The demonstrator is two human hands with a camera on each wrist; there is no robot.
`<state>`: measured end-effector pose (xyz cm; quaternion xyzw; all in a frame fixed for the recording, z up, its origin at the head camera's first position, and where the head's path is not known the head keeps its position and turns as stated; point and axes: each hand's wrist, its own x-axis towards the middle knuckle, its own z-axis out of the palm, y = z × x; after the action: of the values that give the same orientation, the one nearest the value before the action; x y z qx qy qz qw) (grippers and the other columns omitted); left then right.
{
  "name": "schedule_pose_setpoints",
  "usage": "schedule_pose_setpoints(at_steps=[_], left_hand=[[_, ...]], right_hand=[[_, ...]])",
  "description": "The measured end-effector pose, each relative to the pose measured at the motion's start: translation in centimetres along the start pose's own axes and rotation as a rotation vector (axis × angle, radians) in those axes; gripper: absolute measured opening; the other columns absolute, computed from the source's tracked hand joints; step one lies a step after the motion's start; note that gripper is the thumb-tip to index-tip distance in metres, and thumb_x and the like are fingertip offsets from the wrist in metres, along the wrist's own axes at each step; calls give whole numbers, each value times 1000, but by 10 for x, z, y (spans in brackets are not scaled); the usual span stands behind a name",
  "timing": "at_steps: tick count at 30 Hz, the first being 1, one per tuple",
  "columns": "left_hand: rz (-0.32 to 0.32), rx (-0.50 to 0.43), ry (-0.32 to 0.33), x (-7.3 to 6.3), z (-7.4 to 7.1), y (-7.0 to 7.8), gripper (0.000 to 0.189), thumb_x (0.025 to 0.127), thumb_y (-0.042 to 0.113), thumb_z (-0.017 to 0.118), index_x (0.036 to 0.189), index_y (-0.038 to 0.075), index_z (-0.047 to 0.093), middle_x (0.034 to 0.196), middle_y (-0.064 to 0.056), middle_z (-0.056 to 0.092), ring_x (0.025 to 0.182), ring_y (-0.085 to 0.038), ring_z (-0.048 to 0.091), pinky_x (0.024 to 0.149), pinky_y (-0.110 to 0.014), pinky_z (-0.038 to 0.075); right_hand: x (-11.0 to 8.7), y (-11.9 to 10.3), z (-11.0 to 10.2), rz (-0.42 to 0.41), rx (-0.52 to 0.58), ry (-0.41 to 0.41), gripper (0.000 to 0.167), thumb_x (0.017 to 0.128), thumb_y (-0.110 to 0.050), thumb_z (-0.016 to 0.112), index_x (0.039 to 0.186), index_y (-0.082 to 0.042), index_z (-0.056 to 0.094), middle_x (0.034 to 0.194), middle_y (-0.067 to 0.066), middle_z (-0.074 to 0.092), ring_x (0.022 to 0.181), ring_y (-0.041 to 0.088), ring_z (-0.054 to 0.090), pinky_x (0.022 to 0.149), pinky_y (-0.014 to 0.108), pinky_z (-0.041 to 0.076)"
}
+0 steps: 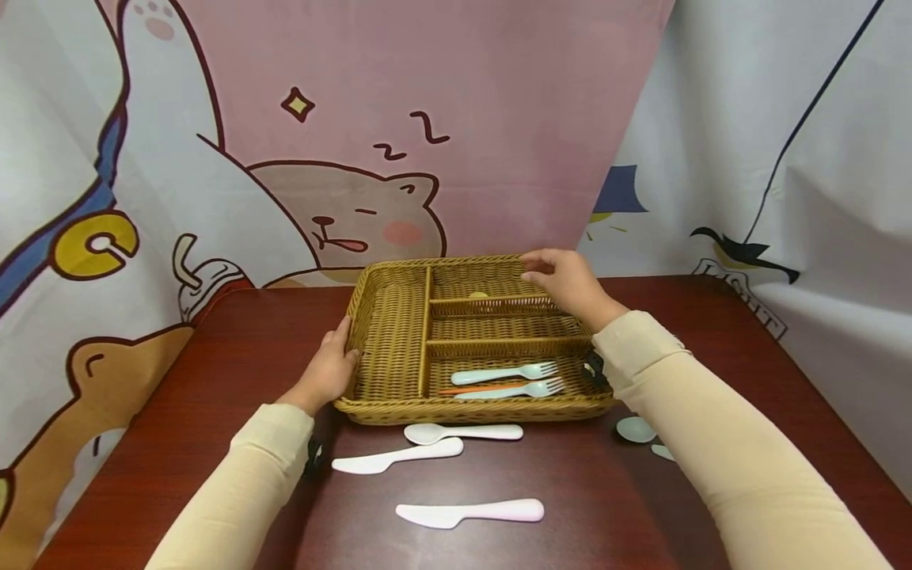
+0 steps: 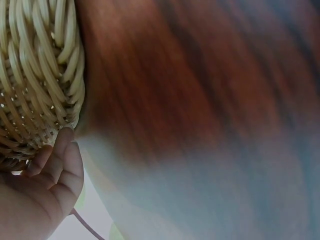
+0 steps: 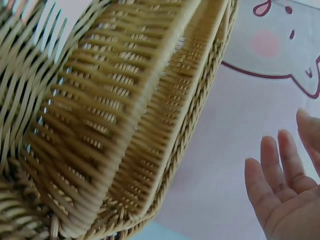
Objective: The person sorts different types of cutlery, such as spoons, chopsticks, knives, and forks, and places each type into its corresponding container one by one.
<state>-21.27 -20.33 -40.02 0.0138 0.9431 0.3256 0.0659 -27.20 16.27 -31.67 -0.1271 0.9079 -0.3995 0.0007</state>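
Note:
A brown wicker basket [image 1: 392,336] with divided compartments sits toward the back of the table. My left hand [image 1: 329,368] touches its left side; the left wrist view shows extended fingers [image 2: 67,167] against the woven outer wall. My right hand [image 1: 570,285] hovers over the back right rim, fingers loosely bent and holding nothing. In the right wrist view those fingers [image 3: 272,175] stand apart from the weave. Two pale blue forks [image 1: 502,374] and an orange handle [image 1: 480,389] lie in the front right compartment.
In front of the basket lie a white spoon [image 1: 463,431], a white knife [image 1: 399,456] and a pinkish-white knife [image 1: 470,513]. A pale green spoon [image 1: 636,430] and another utensil [image 1: 663,451] are partly hidden by the right sleeve. A printed curtain [image 1: 513,119] hangs behind the table.

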Motion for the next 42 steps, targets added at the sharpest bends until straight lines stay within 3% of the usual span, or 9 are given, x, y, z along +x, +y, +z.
schedule_pose_setpoints(at_steps=[12,18,20,22,25,27,29,32,42], left_hand=[[9,1,0,1,-1,-1,64,103,9,37,155,1,-1,146,-32,23,135,-44,31,110,-55,27],[4,-6,-3,0,-2,-2,65,103,10,37,155,3,-2,146,-31,23,135,-44,31,110,-55,28],[5,-6,-5,0,-2,-2,65,103,10,36,155,2,-2,146,-32,23,135,-44,31,110,-56,27],[7,-4,-7,1,-1,-3,65,103,9,36,155,2,-2,146,-32,22,136,-45,30,110,-56,27],[8,-6,-7,1,0,-3,64,103,9,36,155,1,-2,146,-32,22,136,-45,30,110,-56,27],[10,-5,-4,1,0,-4,64,103,9,36,155,1,-2,146,-32,23,136,-45,30,110,-56,26],[8,-9,-2,1,-1,-4,64,103,9,36,155,2,-1,145,-32,24,136,-44,30,110,-56,26],[4,-14,-1,1,0,-4,65,103,9,37,155,2,-1,146,-32,24,136,-44,29,110,-55,26],[-10,-20,-13,2,-1,-3,65,104,11,36,155,5,-3,148,-30,21,138,-43,27,111,-55,26]], right_hand=[[-21,-11,11,-24,-62,24,39,95,-19,63,133,-12,59,125,12,63,109,29,60,77,42,49],[-33,-19,15,-21,-18,2,40,95,-20,63,134,-13,59,131,11,59,108,28,58,75,39,47],[-38,-21,17,-28,-20,1,40,94,-20,64,133,-12,60,128,11,60,101,26,58,72,37,46],[-43,-23,19,-37,-22,3,39,94,-20,65,132,-11,61,123,12,62,84,26,57,64,35,44],[-51,-25,21,-42,-23,4,39,93,-19,66,130,-11,62,126,13,61,74,24,52,63,35,42],[-55,-25,23,-48,-21,6,38,92,-18,66,129,-10,63,126,13,61,76,25,55,65,36,44],[-60,-25,25,-51,-13,4,37,92,-17,67,129,-10,64,129,13,60,91,25,59,74,38,47],[-67,-23,28,-73,-4,1,36,91,-15,67,127,-9,64,126,14,62,102,28,61,77,40,50],[-92,-20,37,-126,32,-5,34,89,-13,69,123,-6,67,123,12,63,101,26,62,81,41,52]])
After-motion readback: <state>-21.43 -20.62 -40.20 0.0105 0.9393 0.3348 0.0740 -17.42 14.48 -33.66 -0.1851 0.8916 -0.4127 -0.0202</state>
